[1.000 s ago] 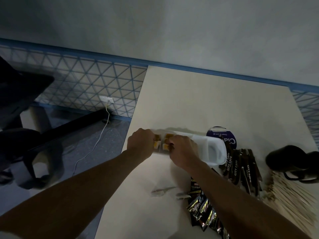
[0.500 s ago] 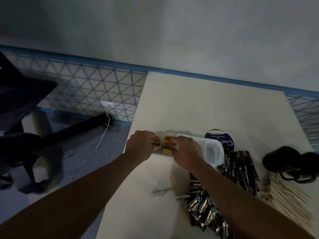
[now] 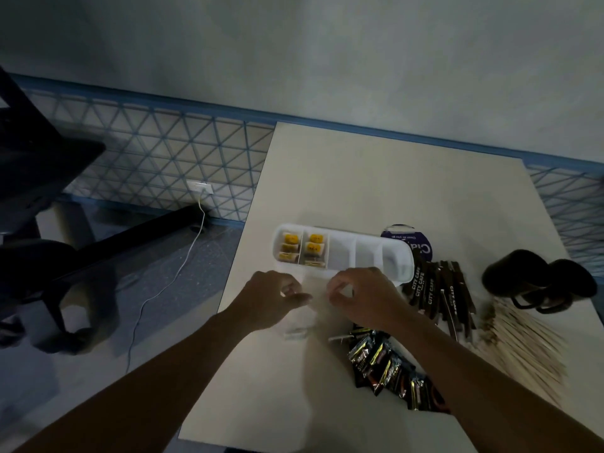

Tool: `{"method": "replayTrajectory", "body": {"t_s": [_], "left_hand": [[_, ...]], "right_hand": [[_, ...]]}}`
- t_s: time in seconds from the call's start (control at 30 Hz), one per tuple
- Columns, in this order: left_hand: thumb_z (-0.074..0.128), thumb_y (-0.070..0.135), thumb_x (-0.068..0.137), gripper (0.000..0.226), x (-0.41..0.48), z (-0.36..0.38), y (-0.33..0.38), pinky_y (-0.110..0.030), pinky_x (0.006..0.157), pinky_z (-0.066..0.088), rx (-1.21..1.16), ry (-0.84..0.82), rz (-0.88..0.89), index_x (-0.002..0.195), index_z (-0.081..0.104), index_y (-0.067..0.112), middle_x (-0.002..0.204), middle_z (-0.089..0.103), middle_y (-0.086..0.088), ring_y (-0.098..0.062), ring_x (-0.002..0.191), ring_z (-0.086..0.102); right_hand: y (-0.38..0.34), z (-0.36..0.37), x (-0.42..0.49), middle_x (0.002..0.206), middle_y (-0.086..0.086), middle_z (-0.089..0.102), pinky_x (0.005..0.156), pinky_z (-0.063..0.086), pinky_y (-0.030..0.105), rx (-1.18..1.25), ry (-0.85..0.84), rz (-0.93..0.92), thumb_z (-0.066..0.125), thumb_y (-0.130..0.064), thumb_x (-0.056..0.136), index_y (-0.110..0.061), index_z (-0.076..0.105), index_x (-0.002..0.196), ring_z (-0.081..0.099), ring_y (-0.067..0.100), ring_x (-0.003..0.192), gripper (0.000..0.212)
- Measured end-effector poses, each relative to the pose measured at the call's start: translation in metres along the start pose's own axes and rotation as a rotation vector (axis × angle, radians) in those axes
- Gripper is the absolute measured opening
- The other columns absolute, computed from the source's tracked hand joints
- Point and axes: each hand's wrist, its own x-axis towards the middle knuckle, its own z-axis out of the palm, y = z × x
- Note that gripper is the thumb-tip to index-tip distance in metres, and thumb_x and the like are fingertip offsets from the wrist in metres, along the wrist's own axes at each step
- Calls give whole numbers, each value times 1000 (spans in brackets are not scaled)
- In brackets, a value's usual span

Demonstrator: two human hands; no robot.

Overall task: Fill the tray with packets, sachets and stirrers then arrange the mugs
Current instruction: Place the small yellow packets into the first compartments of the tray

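Left hand [image 3: 271, 299]: fingers loosely curled, nothing seen held.
Right hand [image 3: 362, 294]: fingers loosely curled, nothing seen held.
Tray [image 3: 343, 253]: laid just beyond both hands.
Yellow packets [image 3: 291, 243]: stacked in the two tray compartments beyond the left hand.
City Cafe sachets [image 3: 438, 289]: spread just right of the right hand.
Stirrers [image 3: 523, 344], mugs [image 3: 539, 282]: farther right.

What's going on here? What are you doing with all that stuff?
A person is filling a white tray on the table. Its two left compartments hold yellow-labelled packets; the rest look empty. The left hand and right hand hover just in front of it, holding nothing I can see. Brown sachets, shiny dark packets, wooden stirrers and two dark mugs wait to the right.
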Motion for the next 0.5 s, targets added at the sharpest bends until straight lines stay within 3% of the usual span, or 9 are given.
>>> {"method": "replayTrajectory", "body": {"t_s": [0.1, 0.23, 0.33, 0.5], "left_hand": [[67, 69, 68, 69, -15, 11, 0, -31, 85, 53, -23, -124, -26, 113, 70, 17, 108, 71, 2, -10, 86, 63], [83, 45, 70, 69, -27, 27, 0, -24, 85, 48, 5, -198, -42, 127, 61, 14, 124, 65, -2, -17, 104, 63], [84, 34, 73, 63, -28, 40, -4, -23, 89, 49, 37, -175, -38, 127, 62, 13, 126, 65, -2, -19, 110, 64], [74, 31, 84, 35, -27, 55, -13, -30, 90, 53, 142, -24, -38, 117, 70, 20, 116, 70, -1, -20, 103, 67]], "right_hand": [[4, 6, -14, 94, -18, 72, 79, 57, 34, -37, -136, 14, 61, -64, 71, -33, 75, 94, 65, 1, 82, 41], [5, 10, -27, 107, -16, 69, 85, 51, 28, -201, -225, -4, 72, -54, 74, -35, 72, 104, 63, 7, 96, 35], [8, 18, -32, 109, -16, 69, 80, 44, 23, -241, -210, -18, 73, -53, 76, -35, 71, 111, 63, 6, 99, 39], [7, 28, -33, 105, -8, 71, 86, 52, 31, -310, -188, -18, 68, -44, 85, -29, 75, 105, 65, 16, 100, 26]]}}
